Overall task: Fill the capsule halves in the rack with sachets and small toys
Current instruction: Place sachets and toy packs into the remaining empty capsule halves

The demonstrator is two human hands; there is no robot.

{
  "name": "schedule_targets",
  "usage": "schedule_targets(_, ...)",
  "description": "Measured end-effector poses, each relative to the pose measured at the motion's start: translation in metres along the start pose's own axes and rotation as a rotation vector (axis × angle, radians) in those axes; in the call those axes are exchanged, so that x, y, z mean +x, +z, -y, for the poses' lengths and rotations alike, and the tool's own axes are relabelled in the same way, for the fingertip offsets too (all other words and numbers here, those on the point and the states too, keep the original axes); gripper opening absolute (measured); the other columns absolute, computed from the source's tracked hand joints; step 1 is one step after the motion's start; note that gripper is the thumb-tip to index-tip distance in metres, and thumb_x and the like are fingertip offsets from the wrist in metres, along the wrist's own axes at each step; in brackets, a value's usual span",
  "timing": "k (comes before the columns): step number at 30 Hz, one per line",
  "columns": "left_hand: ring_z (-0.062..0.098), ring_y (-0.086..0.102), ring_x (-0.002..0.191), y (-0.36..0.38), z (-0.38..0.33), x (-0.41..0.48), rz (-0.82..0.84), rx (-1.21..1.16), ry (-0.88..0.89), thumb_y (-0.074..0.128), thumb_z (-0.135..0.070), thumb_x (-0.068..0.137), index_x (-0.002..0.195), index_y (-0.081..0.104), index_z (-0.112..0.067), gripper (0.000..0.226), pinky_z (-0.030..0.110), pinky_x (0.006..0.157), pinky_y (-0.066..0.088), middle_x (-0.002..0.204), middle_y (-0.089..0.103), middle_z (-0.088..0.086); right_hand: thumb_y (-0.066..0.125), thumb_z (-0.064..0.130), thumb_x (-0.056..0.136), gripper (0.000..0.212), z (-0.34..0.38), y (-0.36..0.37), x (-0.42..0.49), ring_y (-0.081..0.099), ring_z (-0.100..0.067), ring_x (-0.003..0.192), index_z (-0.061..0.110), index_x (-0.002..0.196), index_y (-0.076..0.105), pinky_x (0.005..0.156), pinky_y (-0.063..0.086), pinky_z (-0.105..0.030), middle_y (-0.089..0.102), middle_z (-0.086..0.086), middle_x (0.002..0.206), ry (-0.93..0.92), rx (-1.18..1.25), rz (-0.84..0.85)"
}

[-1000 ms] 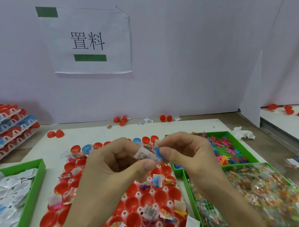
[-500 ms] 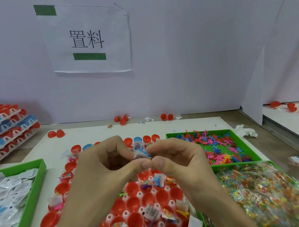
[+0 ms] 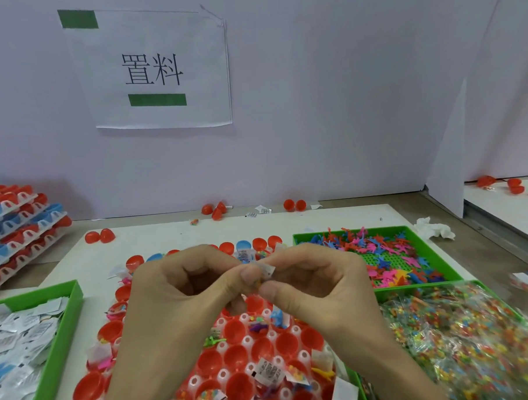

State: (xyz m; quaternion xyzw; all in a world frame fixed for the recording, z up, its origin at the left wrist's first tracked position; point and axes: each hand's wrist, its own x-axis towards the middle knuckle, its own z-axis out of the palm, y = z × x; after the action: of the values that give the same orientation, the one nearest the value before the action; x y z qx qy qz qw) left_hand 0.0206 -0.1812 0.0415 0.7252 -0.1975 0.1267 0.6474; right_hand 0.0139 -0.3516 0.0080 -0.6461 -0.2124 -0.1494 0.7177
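Observation:
My left hand point(image 3: 182, 297) and my right hand point(image 3: 318, 288) meet above the white rack point(image 3: 247, 341) of red capsule halves. Both pinch a small white sachet point(image 3: 267, 270) between thumbs and fingertips; something small and coloured shows just under it. Several rack cups point(image 3: 233, 328) below hold sachets and small toys, others stand bare red. Blue capsule halves point(image 3: 245, 247) sit in the rack's far row. My forearms hide the rack's left and right middle.
A green tray of white sachets point(image 3: 56, 354) lies at the left. A green tray of small coloured toys point(image 3: 380, 252) and one of clear candy packets point(image 3: 474, 341) lie at the right. Stacked filled racks point(image 3: 18, 222) stand far left. Loose red halves point(image 3: 99, 236) lie by the wall.
My hands have drawn closer together, and the sachet now sits pinched between both; the blue toy seen at my right fingertips a second ago is hidden. The view shifted slightly left.

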Motion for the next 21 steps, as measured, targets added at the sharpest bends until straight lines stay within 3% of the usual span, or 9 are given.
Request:
schedule_targets(4, 0.021, 0.069, 0.056, -0.002, 0.003, 0.001, 0.051, -0.123, -0.118, 0.076, -0.041, 0.069, 0.074, 0.079, -0.022, 0.02, 0.02, 0.056, 0.056, 0.069, 0.073, 0.012, 0.079, 0.005, 0.082, 0.02, -0.002, 0.004, -0.002, 0.075, -0.02, 0.088, 0.02, 0.094, 0.079, 0.079, 0.059, -0.029, 0.078, 0.0, 0.09, -0.103, -0.097, -0.102)
schedule_targets(6, 0.026, 0.07, 0.059, -0.003, 0.005, 0.002, 0.09, -0.223, -0.24, 0.079, -0.056, 0.069, 0.083, 0.078, -0.02, 0.039, 0.023, 0.056, 0.057, 0.074, 0.073, 0.017, 0.079, 0.006, 0.081, 0.024, -0.003, 0.004, -0.002, 0.074, -0.017, 0.09, 0.026, 0.094, 0.079, 0.08, 0.058, -0.025, 0.078, 0.006, 0.09, -0.182, -0.178, -0.159)
schedule_targets(8, 0.028, 0.068, 0.06, -0.005, 0.005, 0.003, 0.162, -0.312, -0.364, 0.075, -0.065, 0.063, 0.091, 0.078, -0.016, 0.057, 0.026, 0.057, 0.056, 0.076, 0.071, 0.02, 0.079, 0.004, 0.079, 0.024, -0.005, 0.004, -0.003, 0.073, -0.014, 0.093, 0.025, 0.092, 0.079, 0.082, 0.057, -0.025, 0.077, 0.01, 0.091, -0.258, -0.255, -0.177)
schedule_targets(10, 0.026, 0.067, 0.062, -0.005, 0.007, 0.004, 0.246, -0.335, -0.426, 0.072, -0.058, 0.071, 0.094, 0.078, -0.01, 0.053, 0.026, 0.059, 0.057, 0.077, 0.07, 0.019, 0.079, 0.001, 0.077, 0.02, -0.006, 0.004, -0.003, 0.073, -0.013, 0.094, 0.017, 0.089, 0.079, 0.082, 0.056, -0.025, 0.077, 0.009, 0.094, -0.35, -0.352, -0.152)
schedule_targets(12, 0.022, 0.068, 0.066, -0.006, 0.009, 0.004, 0.295, -0.305, -0.422, 0.077, -0.047, 0.081, 0.094, 0.079, -0.011, 0.038, 0.024, 0.064, 0.057, 0.077, 0.071, 0.014, 0.08, 0.002, 0.078, 0.014, -0.006, 0.004, -0.003, 0.071, -0.011, 0.094, 0.012, 0.087, 0.078, 0.082, 0.054, -0.025, 0.076, 0.008, 0.095, -0.443, -0.486, -0.117)
schedule_targets(15, 0.019, 0.074, 0.079, -0.011, 0.01, 0.003, 0.298, -0.271, -0.409, 0.074, -0.034, 0.071, 0.098, 0.08, -0.02, 0.031, 0.022, 0.07, 0.059, 0.091, 0.076, 0.01, 0.077, 0.007, 0.082, 0.008, -0.005, 0.003, -0.002, 0.068, -0.012, 0.096, 0.014, 0.087, 0.078, 0.08, 0.054, -0.027, 0.073, 0.006, 0.099, -0.464, -0.553, -0.099)
schedule_targets(18, 0.018, 0.074, 0.092, -0.013, 0.012, 0.003, 0.261, -0.208, -0.352, 0.076, -0.036, 0.064, 0.097, 0.08, -0.031, 0.034, 0.022, 0.074, 0.059, 0.099, 0.077, 0.0, 0.07, 0.004, 0.081, 0.018, -0.003, 0.001, -0.003, 0.068, -0.016, 0.097, 0.018, 0.089, 0.078, 0.078, 0.054, -0.027, 0.069, 0.004, 0.105, -0.412, -0.51, -0.086)
schedule_targets(21, 0.017, 0.074, 0.093, -0.012, 0.011, 0.002, 0.242, -0.138, -0.261, 0.076, -0.035, 0.065, 0.095, 0.08, -0.034, 0.03, 0.019, 0.075, 0.058, 0.099, 0.077, -0.001, 0.068, 0.011, 0.084, 0.015, -0.002, 0.002, -0.004, 0.066, -0.023, 0.105, 0.019, 0.092, 0.077, 0.083, 0.056, -0.034, 0.067, 0.004, 0.106, -0.289, -0.353, -0.071)
